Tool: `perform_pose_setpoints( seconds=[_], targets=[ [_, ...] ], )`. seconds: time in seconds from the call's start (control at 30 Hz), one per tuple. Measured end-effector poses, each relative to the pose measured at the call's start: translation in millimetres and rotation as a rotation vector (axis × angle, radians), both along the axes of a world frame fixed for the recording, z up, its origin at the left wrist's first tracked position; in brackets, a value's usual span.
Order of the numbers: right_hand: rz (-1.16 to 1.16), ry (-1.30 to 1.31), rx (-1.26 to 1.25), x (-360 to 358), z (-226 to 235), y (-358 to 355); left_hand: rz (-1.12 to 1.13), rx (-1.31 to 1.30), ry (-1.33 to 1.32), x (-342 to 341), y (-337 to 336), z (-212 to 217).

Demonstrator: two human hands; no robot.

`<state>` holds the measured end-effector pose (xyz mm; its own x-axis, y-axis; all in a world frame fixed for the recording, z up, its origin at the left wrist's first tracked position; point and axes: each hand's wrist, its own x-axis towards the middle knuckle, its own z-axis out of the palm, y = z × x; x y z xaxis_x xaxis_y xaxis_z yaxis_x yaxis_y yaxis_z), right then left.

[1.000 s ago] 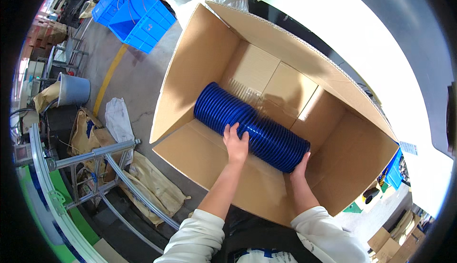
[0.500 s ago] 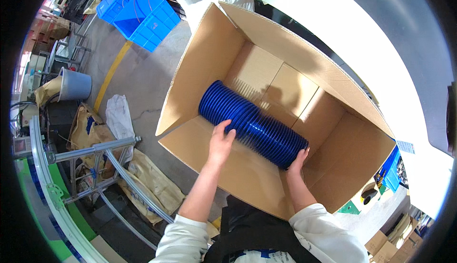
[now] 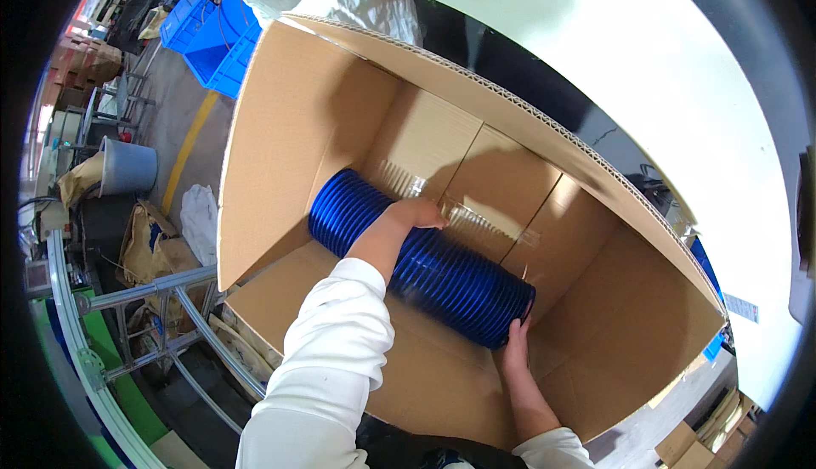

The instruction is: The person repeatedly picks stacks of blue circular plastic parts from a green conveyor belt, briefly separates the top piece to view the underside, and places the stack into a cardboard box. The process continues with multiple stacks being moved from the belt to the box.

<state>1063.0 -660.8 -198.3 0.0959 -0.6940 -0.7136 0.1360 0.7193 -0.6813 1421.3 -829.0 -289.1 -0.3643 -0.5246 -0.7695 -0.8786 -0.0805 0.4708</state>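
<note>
A long stack of blue, shiny, round plastic pieces (image 3: 463, 286), nested like a ribbed roll, lies on its side inside a big open cardboard box (image 3: 280, 146). Over the top of the stack reaches my left hand (image 3: 418, 212), its fingers bent down on the far side near the middle; the fingertips are partly hidden. My right hand (image 3: 515, 346) cups the stack's right end, with the thumb up against the end piece and the other fingers mostly out of sight. Light glints off the box floor just beyond the stack.
Blue plastic crates (image 3: 225, 44) stand on the floor at the upper left, with a grey bucket (image 3: 129, 167) below them. A metal tube frame (image 3: 191, 282) is close to the box's left side. A large white curved surface (image 3: 663, 70) runs along the far right.
My left hand has moved from the near side of the stack over its top to the far side. The box appears larger and further left; my right hand stays at the right end.
</note>
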Motion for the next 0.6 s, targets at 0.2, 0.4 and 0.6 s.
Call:
perform_pose_setpoints(
  seconds=[0.2, 0.4, 0.6],
  targets=[
    [0.024, -0.004, -0.032, -24.0, -41.5, 11.0, -0.017, -0.132, -0.306, -31.9, 0.8, 70.7],
    [0.008, -0.084, 0.02, -3.8, 3.1, -16.2, 0.378, -0.799, -0.266, 17.5, 47.3, 125.8],
    [-0.088, -0.18, -0.043, -16.9, -24.4, -9.4, 0.735, -0.903, -0.164, 66.5, 109.1, 189.0]
  ],
)
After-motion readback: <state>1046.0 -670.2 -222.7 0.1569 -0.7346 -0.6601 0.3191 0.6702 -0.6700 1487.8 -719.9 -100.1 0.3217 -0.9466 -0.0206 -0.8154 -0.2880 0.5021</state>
